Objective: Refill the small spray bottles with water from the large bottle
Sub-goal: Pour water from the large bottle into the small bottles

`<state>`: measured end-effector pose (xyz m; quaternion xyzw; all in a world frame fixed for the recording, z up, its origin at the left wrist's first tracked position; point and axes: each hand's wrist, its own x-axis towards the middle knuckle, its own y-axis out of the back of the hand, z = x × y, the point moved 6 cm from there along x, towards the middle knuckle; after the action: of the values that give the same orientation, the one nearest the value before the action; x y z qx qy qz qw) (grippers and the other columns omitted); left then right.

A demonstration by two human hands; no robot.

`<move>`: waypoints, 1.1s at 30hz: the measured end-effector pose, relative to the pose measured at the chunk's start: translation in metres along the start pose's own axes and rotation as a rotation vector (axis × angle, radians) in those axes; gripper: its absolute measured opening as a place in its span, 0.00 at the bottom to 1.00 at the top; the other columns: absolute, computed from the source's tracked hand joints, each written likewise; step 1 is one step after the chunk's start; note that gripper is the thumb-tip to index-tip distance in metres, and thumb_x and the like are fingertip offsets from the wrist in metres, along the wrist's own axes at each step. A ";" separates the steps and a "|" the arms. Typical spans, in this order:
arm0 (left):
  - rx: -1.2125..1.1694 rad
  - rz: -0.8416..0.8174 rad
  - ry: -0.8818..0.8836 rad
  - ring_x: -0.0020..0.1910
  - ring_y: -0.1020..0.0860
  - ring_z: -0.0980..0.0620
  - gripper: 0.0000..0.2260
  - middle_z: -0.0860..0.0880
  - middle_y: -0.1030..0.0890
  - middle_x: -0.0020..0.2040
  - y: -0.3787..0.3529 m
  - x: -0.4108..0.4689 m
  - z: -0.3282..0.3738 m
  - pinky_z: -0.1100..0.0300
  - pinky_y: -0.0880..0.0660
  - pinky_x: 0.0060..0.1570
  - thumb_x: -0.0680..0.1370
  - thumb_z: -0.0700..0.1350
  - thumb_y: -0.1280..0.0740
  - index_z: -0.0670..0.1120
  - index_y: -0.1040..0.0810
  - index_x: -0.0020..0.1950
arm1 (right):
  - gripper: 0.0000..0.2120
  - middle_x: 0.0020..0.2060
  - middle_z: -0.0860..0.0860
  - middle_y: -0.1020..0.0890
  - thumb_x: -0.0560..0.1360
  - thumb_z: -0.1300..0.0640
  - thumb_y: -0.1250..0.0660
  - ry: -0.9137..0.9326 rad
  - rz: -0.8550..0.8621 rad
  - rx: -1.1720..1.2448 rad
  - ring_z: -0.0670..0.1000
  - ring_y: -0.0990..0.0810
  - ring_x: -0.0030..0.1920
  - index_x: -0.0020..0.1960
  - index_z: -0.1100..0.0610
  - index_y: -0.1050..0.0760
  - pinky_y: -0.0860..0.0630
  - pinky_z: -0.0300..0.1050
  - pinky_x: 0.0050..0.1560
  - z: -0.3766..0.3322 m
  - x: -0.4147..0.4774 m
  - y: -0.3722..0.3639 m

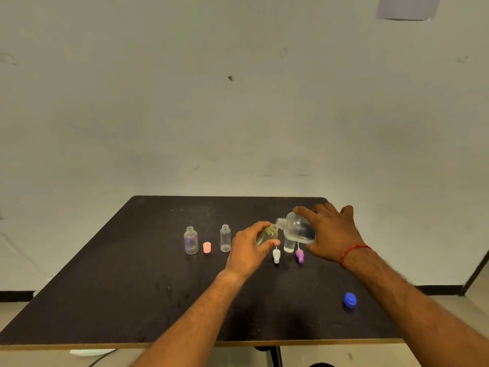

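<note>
Yellowish bottle, clasped by left hand, fills from large bottle gripped by right hand; two uncapped bottles at left appear empty.

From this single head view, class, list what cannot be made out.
Head view only:
- Fill level of the yellow bottle: the left hand wraps it.
- Water flow at the mouth of the large bottle: too small, blurred.
- Base of the large bottle: the right hand covers it.
- Text on the paper: cut by the top edge, too small.
</note>
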<state>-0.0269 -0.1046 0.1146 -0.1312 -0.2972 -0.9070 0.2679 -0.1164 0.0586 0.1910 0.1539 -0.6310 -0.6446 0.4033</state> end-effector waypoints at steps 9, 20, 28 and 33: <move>-0.068 -0.008 0.104 0.51 0.21 0.62 0.15 0.57 0.19 0.53 -0.006 0.015 -0.029 0.77 0.27 0.45 0.76 0.48 0.25 0.54 0.24 0.61 | 0.31 0.47 0.41 0.22 0.65 0.36 0.30 -0.195 0.039 0.348 0.47 0.22 0.48 0.62 0.43 0.40 0.35 0.52 0.55 0.012 -0.016 -0.036; 0.122 -0.044 0.283 0.54 0.18 0.49 0.15 0.50 0.17 0.54 -0.035 0.053 -0.092 0.50 0.20 0.59 0.75 0.51 0.24 0.53 0.26 0.57 | 0.34 0.49 0.42 0.21 0.64 0.35 0.27 -0.342 0.009 0.515 0.49 0.20 0.50 0.62 0.42 0.39 0.34 0.52 0.58 0.017 -0.037 -0.074; 0.139 -0.041 0.300 0.56 0.19 0.49 0.17 0.49 0.17 0.57 -0.041 0.067 -0.101 0.51 0.21 0.61 0.75 0.51 0.24 0.52 0.26 0.59 | 0.35 0.49 0.40 0.24 0.64 0.35 0.26 -0.357 0.012 0.555 0.49 0.21 0.53 0.63 0.42 0.40 0.34 0.53 0.60 0.020 -0.034 -0.084; 0.106 -0.044 0.304 0.56 0.18 0.50 0.20 0.50 0.17 0.57 -0.042 0.064 -0.106 0.50 0.21 0.61 0.73 0.53 0.22 0.53 0.25 0.60 | 0.35 0.52 0.42 0.22 0.63 0.36 0.25 -0.362 0.031 0.577 0.49 0.21 0.52 0.63 0.43 0.39 0.34 0.53 0.59 0.017 -0.030 -0.087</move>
<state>-0.1120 -0.1669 0.0365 0.0285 -0.3033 -0.9053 0.2961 -0.1380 0.0808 0.1032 0.1350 -0.8510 -0.4500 0.2346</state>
